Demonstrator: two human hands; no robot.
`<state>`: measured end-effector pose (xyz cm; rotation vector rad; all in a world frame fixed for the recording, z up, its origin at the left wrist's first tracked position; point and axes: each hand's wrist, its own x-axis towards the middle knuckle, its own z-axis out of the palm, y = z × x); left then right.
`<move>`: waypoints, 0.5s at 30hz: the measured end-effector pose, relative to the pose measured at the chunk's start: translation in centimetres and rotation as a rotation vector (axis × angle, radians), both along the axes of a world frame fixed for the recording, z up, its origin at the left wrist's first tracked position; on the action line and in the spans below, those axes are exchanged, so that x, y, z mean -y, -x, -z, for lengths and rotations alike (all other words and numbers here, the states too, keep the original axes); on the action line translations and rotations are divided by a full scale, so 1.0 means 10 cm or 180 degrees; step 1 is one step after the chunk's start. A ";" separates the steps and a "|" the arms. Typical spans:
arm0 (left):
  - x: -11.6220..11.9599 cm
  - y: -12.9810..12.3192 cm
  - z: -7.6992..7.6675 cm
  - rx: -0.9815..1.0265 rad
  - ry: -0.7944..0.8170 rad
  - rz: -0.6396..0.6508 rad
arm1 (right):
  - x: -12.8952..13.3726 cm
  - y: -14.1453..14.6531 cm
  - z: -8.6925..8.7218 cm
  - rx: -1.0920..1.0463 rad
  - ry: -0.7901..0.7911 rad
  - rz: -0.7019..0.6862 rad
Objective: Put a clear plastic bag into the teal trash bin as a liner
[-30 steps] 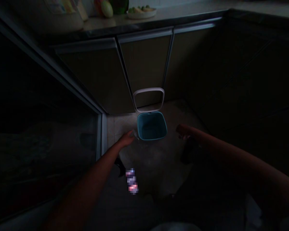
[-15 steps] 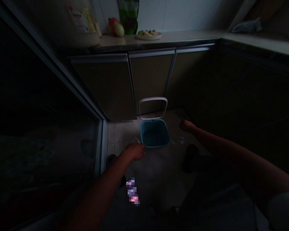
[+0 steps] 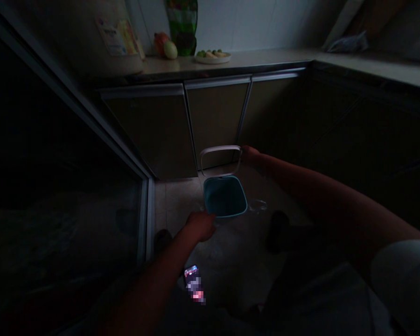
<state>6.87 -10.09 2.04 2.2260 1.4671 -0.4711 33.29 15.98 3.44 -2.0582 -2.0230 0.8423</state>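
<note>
A teal bin (image 3: 225,197) stands on the floor with its mouth upward, and its pale rim frame (image 3: 220,148) is raised upright at the back, against the cabinets. At the bin's near left edge is my left hand (image 3: 201,226), its fingers closed at the rim. My right hand (image 3: 249,155) is at the upper right corner of the raised frame, fingers closed on it. Clear plastic (image 3: 257,206) lies on the floor to the right of the bin.
Cabinets (image 3: 217,116) line the back under a counter (image 3: 266,57) that bears a plate of food (image 3: 213,58), an onion (image 3: 170,50) and a green bag (image 3: 182,28). A lit phone (image 3: 193,283) is low in view. A sliding door frame (image 3: 145,205) runs along the left.
My right hand has moved left and up from beside the bin to the raised frame. My left hand has shifted slightly right, along the bin's near edge.
</note>
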 end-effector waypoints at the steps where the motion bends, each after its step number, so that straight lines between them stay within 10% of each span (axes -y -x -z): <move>1: 0.00 0.00 0.01 0.0014 -0.0009 0.0001 | 0.04 -0.02 0.02 -0.0028 0.0018 0.0019; 15: -0.01 -0.01 0.16 0.0131 0.0215 0.0238 | 1.40 -0.39 0.76 0.0487 0.0087 -0.1034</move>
